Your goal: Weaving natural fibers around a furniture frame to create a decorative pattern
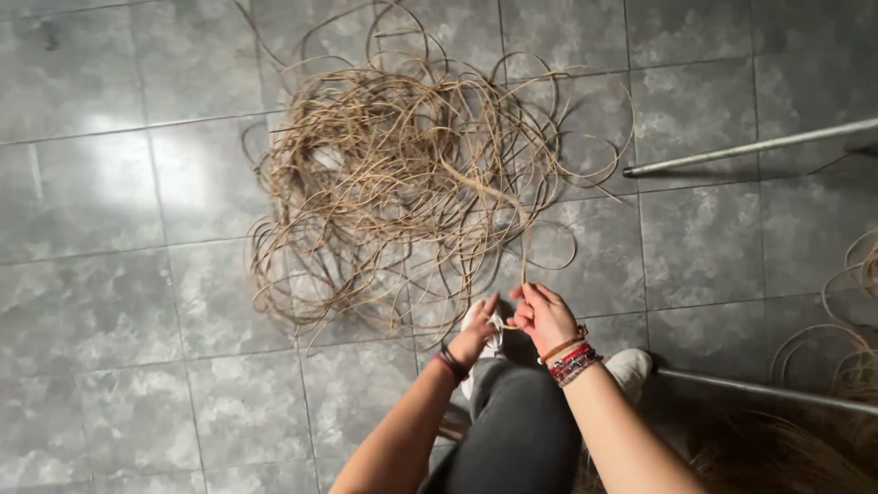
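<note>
My dark-trousered knee (pixel 517 430) fills the bottom centre. Above it my left hand (pixel 476 334) and right hand (pixel 544 316) meet, pinching one thin tan cane strand (pixel 525 247) running straight up-frame into the tangled tan heap (pixel 402 174).

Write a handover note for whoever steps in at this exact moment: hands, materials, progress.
Left hand: fingers closed near a thin tan cane strand, grip unclear.
Right hand: pinching that strand, which runs up into the large tangled pile of tan cane strips on the grey tiled floor.
Done: one strand partly drawn toward the hands.
Left: the pile is still a tangle. Another coil of cane lies at the right edge, beside metal tubes.
</note>
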